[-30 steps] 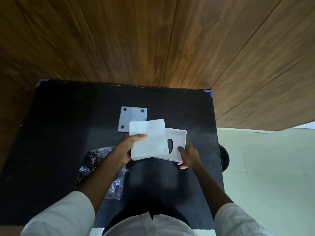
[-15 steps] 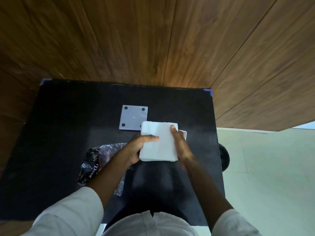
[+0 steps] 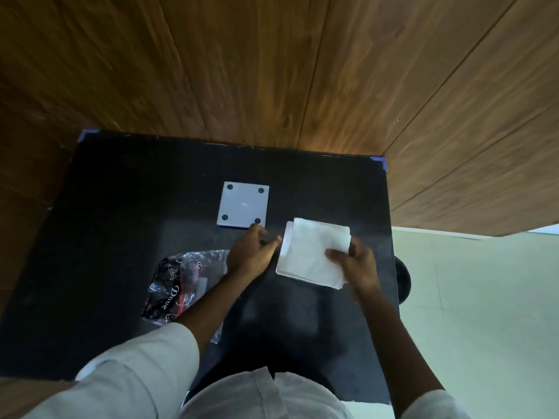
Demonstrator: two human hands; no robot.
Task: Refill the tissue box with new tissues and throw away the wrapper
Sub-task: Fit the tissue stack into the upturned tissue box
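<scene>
A white stack of tissues (image 3: 311, 252) lies flat over the right half of the black table (image 3: 121, 237). My right hand (image 3: 355, 264) grips the stack's right edge, thumb on top. My left hand (image 3: 251, 252) rests just left of the stack with fingers loosely apart and nothing in them, the thumb tip close to the stack's left edge. The white tissue box is hidden under the stack; I cannot tell how far the tissues sit in it. A grey square panel (image 3: 243, 208) with dark dots at its corners lies flat behind my left hand. The crumpled clear-and-black wrapper (image 3: 181, 282) lies under my left forearm.
A wooden panelled wall (image 3: 272, 71) rises directly behind the table. The table's right edge (image 3: 390, 237) drops to a pale green floor (image 3: 484, 313). A round black object (image 3: 403, 279) sits low beside that edge.
The tissue stack has moved right and now covers the box. My left hand has let go of it, while my right hand has taken hold of its right side.
</scene>
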